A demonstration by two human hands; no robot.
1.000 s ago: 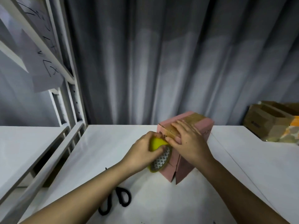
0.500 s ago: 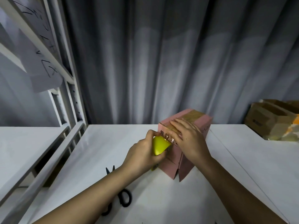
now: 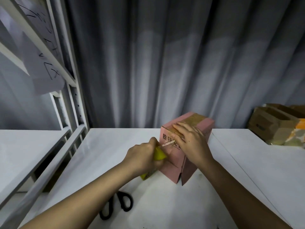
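Observation:
A pink cardboard box stands upright on the white table, with a brown tape strip across its top. My right hand lies flat over the top front edge, fingers straight, pressing the tape down. My left hand grips a yellow tape dispenser just left of the box's front face. A thin strand of clear tape stretches from the dispenser to the box under my right fingers. Most of the dispenser is hidden by my left hand.
Black scissors lie on the table near my left forearm. Brown cardboard boxes sit at the far right. A white metal shelf frame stands on the left, with paper sheets hanging from it. Grey curtains hang behind.
My left hand has pulled the tape dispenser away from the box's front face, leftward, drawing out a strand of tape. My right hand has stayed pressed on the box top.

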